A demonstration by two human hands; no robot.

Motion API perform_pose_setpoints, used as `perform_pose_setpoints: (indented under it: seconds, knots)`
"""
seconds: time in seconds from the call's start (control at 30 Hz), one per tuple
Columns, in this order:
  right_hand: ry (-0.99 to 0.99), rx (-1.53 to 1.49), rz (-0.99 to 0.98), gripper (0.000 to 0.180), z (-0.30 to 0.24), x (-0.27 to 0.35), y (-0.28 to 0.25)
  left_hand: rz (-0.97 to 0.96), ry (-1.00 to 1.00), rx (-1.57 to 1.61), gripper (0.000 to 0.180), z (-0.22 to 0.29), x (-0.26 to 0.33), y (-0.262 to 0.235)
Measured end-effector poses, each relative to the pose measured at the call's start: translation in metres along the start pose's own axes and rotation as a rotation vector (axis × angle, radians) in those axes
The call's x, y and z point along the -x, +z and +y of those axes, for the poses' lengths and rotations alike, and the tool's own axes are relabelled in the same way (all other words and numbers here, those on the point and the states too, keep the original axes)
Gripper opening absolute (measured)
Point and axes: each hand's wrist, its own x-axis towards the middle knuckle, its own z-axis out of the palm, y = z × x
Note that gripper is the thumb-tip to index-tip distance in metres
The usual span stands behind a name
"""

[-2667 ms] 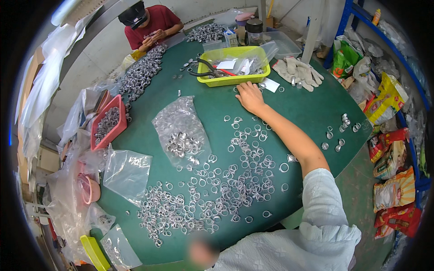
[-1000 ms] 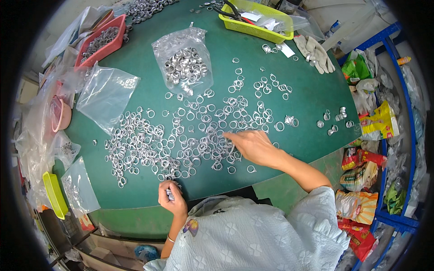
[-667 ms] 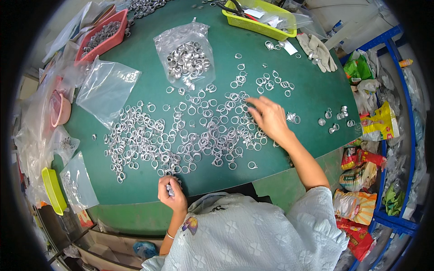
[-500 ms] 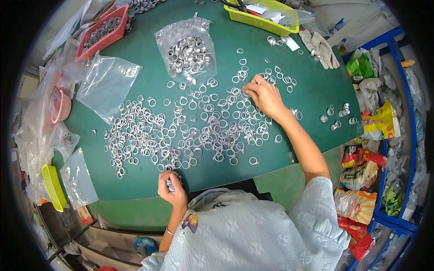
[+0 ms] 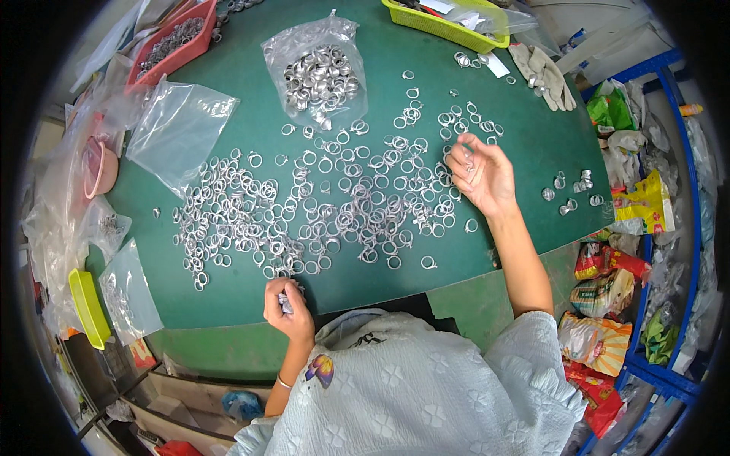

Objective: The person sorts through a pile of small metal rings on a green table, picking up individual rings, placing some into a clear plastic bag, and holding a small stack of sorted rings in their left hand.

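Note:
Many silvery metal rings lie scattered and heaped across the green table. My left hand rests at the table's near edge, fingers curled round several rings that show at the top of the fist. Over the right side of the spread is my right hand, palm turned up and fingers bent inward. A small silvery piece, seemingly a ring, shows against the curled fingers. Beyond the loose rings sits a clear plastic bag with thicker shiny metal rings inside.
A red basket of metal parts stands far left, a yellow-green basket far right. Work gloves lie near the right edge, above a few separate rings. A flat clear bag lies left; a blue rack stands right.
My right hand has drawn back toward the right and turned from palm down to palm up. My left hand stays closed at the near edge, nearly unmoved. The view has shifted slightly.

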Motion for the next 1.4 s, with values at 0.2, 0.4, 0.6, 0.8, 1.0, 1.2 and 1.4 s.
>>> perform_pose_setpoints:
  seconds: [0.2, 0.4, 0.6, 0.8, 1.0, 1.2, 1.4]
  knots:
    - [-0.126, 1.650, -0.104, 0.027, 0.047, 0.016, 0.023, 0.018, -0.006, 0.039, 0.006, 0.000, 0.000, 0.000]
    - [-0.305, 2.037, 0.212, 0.007, 0.036, 0.012, 0.008, 0.020, -0.008, 0.023, 0.006, 0.000, -0.001, 0.001]
    - [-0.262, 1.832, 0.107, 0.017, 0.041, 0.020, 0.027, 0.018, 0.013, -0.002, 0.006, -0.002, 0.000, 0.000]
    - [-0.504, 2.016, -0.077, 0.014, 0.059, 0.017, 0.013, 0.033, -0.010, 0.033, 0.006, -0.002, 0.000, 0.001]
    - [-0.297, 1.887, 0.265, 0.011, 0.044, 0.019, 0.017, 0.041, 0.005, 0.021, 0.006, -0.003, 0.001, 0.001]
    - [-0.321, 2.006, -0.044, 0.014, 0.058, 0.024, 0.025, 0.020, 0.006, 0.005, 0.005, -0.002, 0.000, 0.000]
    - [-0.397, 2.086, 0.213, 0.008, 0.050, 0.023, 0.017, 0.017, 0.145, -0.034, 0.008, -0.008, 0.000, 0.001]
